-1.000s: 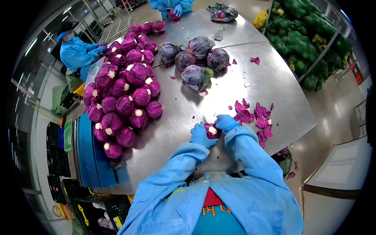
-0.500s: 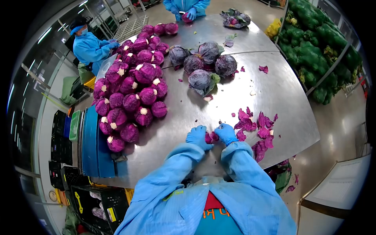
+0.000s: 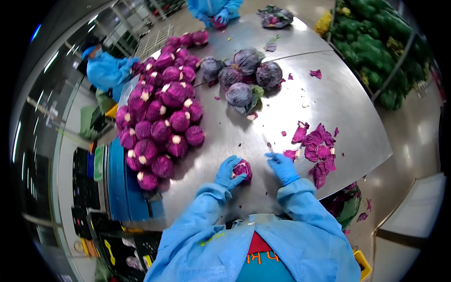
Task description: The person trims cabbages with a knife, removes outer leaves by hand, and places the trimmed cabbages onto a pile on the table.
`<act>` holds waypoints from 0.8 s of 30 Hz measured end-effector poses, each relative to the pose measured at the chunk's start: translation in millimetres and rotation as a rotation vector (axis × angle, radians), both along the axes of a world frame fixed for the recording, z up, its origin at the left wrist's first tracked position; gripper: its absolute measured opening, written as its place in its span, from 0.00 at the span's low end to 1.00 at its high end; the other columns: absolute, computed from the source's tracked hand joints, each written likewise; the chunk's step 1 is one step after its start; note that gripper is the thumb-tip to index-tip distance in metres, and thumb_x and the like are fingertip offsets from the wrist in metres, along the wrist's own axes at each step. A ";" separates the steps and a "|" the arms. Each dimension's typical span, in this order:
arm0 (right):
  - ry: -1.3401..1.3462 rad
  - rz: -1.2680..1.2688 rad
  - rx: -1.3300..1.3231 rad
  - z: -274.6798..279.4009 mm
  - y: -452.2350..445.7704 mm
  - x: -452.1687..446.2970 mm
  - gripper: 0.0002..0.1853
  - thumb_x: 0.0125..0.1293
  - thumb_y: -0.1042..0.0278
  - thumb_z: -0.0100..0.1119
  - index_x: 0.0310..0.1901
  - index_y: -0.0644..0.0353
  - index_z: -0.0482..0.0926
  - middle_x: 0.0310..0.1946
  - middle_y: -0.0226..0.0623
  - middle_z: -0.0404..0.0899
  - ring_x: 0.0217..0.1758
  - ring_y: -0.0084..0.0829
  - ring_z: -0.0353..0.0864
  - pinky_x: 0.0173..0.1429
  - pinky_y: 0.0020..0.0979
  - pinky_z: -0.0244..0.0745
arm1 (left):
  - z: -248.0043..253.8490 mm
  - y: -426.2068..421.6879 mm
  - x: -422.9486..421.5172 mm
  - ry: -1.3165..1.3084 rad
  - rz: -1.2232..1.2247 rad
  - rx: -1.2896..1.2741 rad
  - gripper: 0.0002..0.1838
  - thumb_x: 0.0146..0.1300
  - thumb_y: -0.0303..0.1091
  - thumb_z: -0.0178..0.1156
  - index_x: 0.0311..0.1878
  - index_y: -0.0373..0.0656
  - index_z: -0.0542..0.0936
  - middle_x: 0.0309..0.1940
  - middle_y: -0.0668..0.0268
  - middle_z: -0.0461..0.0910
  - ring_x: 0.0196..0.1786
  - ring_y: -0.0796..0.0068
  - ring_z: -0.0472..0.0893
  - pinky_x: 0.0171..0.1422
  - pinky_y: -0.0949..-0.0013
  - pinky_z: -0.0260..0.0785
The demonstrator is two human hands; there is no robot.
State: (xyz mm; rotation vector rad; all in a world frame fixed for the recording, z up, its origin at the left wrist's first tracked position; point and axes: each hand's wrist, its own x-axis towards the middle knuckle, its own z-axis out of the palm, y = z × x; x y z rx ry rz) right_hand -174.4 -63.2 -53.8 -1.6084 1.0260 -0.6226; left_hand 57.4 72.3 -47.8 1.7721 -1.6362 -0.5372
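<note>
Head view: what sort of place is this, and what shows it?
Probably a vegetable-processing room: a metal table bears a heap of purple cabbages, with blue-clad co-workers nearby.

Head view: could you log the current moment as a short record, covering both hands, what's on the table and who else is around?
Left hand: gloved, gripping a small purple cabbage
Right hand: gloved, apart from that cabbage; something thin at the fingertips, too blurred to identify
Table: metal
Left side: heaped purple heads, many with pale spots
Middle: cluster of darker heads
Right side: loose purple leaves
Co-workers: one at the far edge, one at left
</note>
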 end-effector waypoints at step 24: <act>0.025 0.122 0.386 22.5 56.7 95.9 0.20 0.59 0.58 0.70 0.49 0.58 0.80 0.28 0.26 0.75 0.26 0.16 0.69 0.28 0.20 0.65 | 6.2 27.9 33.7 0.578 0.204 0.312 0.49 0.32 0.52 0.80 0.57 0.32 0.72 0.49 0.51 0.77 0.52 0.59 0.79 0.59 0.62 0.72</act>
